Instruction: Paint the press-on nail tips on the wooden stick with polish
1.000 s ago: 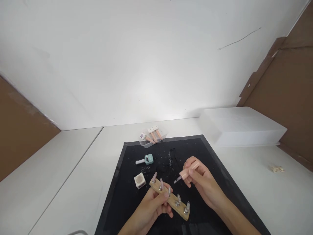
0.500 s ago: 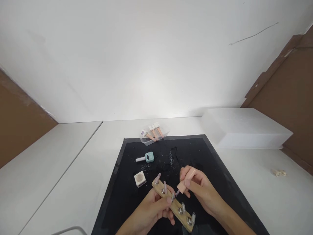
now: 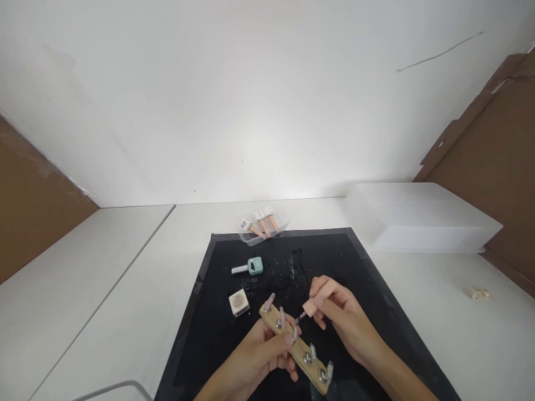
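**A:** Start with the big things. What's in front of you?

**B:** You're at a white table (image 3: 125, 289) against a white wall (image 3: 234, 111). A long white box (image 3: 418, 217) sits on the table to your right, near the wall. A black mat (image 3: 234, 334) lies flat right in front of you, and both your hands are over its near half.

**A:** And what do your hands have?

**B:** Your left hand (image 3: 254, 359) is closed around a wooden strip (image 3: 298, 352); your thumb presses its top face and your fingers curl under it. The strip slants from upper left to lower right, lifted off the mat, and fake nails (image 3: 270, 302) stand up along it on small metal studs. Your right hand (image 3: 340, 317) pinches a pale pink brush cap (image 3: 314, 301) between thumb and fingertips. The brush tip (image 3: 298, 319) points down and left, ending just beside the third nail on the strip; you can't tell whether it touches.

**A:** What else is on the mat?

**B:** A clear tray (image 3: 261, 233) sits at the far edge, holding three pink-handled bottles (image 3: 264, 220) lying side by side. Nearer you, a teal bottle (image 3: 249, 267) lies on its side with its white cap pointing left. Just below it stands a small white cube (image 3: 238, 302), just left of the strip's upper end. Well apart, on the table at far right, lies a small pale object (image 3: 478, 293), too small to make out.
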